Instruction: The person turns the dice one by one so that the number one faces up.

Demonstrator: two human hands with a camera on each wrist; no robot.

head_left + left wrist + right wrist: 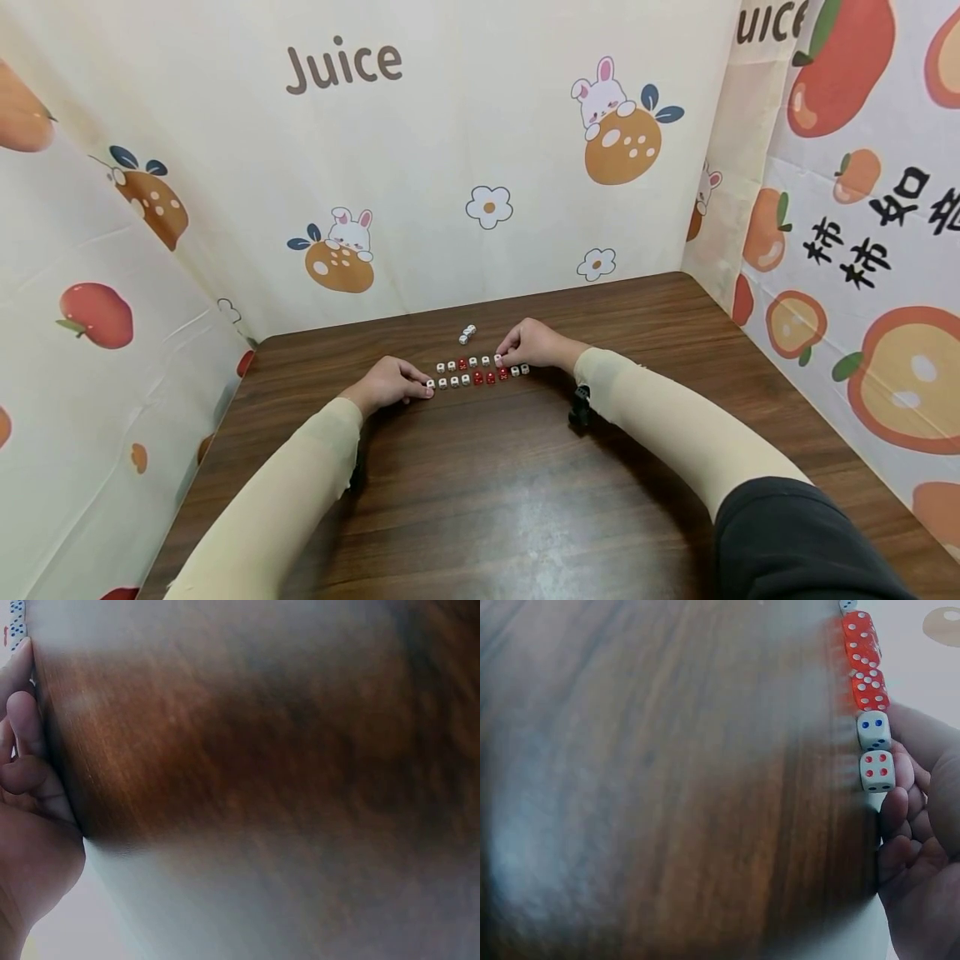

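Observation:
Two rows of small white and red dice lie on the brown table. My left hand (pixel 388 382) is at the left end of the front row, thumb and finger pinching the end white die (pixel 431 384). At the right end of the back row, my right hand (pixel 536 344) pinches a white die (pixel 498 360). Just in front of the right hand are red dice (pixel 866 690) and a white die with red pips (pixel 877 772), part of the front row. A white die with blue pips (pixel 18 622) shows at the left wrist view's edge, beyond the fingertips.
A few loose white dice (pixel 463 339) lie behind the rows. The wood-grained table (pixel 480 483) meets a fruit-printed cloth wall (pixel 450 125) at the back, with similar cloth at both sides. A black object (pixel 580 408) hangs under the right wrist.

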